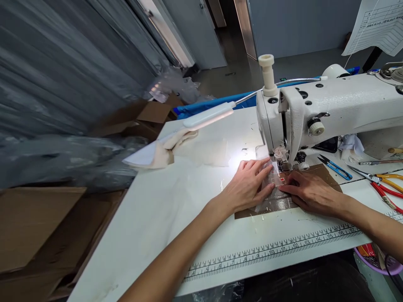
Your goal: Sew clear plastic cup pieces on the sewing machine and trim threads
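My left hand (252,182) lies flat with its fingers stretched over a sheer, pale piece of fabric (267,204) beside the needle area of a white sewing machine (327,105). To the right of the presser foot (285,166), my right hand (310,191) has its thumb and index finger drawn together at the fabric's edge. What those fingertips pinch is partly hidden. Under both hands is a brown sheet (324,176) on the table. A small gathered pink scrap (279,152) sits by the needle bar.
Blue thread snips (336,167) and orange- and red-handled scissors (390,181) lie at the right. A lamp (209,115) reaches over cream fabric (201,151). A printed ruler (273,253) runs along the table's front edge. Cardboard boxes (37,226) stand at the left.
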`<state>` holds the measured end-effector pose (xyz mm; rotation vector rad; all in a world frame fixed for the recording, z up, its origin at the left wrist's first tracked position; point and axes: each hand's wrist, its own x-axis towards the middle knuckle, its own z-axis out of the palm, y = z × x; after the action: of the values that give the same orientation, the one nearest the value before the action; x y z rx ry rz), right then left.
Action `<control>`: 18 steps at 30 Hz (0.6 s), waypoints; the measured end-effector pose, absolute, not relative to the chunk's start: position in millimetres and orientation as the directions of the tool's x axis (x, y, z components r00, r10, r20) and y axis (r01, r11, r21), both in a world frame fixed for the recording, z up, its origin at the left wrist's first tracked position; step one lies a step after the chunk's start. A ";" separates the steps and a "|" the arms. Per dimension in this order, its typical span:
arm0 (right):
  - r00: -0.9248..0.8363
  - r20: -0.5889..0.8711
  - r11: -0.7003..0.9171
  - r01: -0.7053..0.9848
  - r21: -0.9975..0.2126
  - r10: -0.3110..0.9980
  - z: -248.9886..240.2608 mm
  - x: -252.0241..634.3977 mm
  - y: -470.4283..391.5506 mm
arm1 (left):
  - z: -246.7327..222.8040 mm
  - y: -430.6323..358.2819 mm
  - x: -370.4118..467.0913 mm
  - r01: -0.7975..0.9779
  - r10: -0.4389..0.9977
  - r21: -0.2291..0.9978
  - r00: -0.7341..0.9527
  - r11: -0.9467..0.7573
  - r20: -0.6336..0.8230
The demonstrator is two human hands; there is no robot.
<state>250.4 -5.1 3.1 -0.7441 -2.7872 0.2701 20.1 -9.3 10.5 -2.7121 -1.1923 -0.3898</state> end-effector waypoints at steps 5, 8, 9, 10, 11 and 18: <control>-0.843 0.178 0.855 0.470 -0.218 0.508 3.0 249.8 -5.7 | 3.9 -14.5 23.2 0.691 0.603 -0.026 0.647 -0.722 0.467; -0.845 0.182 0.860 0.469 -0.203 0.503 2.6 250.1 -5.9 | -2.1 -17.9 26.7 0.647 0.563 -0.044 0.693 -0.761 0.451; -0.846 0.189 0.863 0.465 -0.198 0.499 2.1 250.3 -5.9 | -3.7 -18.1 27.5 0.644 0.562 -0.054 0.702 -0.763 0.437; -0.847 0.192 0.865 0.464 -0.191 0.496 1.4 250.4 -5.8 | -4.8 -17.7 28.1 0.644 0.564 -0.068 0.711 -0.762 0.420; -0.846 0.194 0.866 0.466 -0.182 0.496 0.6 250.4 -5.6 | -5.5 -16.7 28.4 0.646 0.568 -0.084 0.719 -0.759 0.401; -0.820 0.170 0.837 0.525 -0.155 0.546 -3.4 248.8 -2.9 | 1.1 -2.0 28.2 0.685 0.629 -0.167 0.721 -0.709 0.292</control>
<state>248.8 -2.9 -3.4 -0.8284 -2.8095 0.1497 28.2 -2.0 1.1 -2.6631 -1.0379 -0.3105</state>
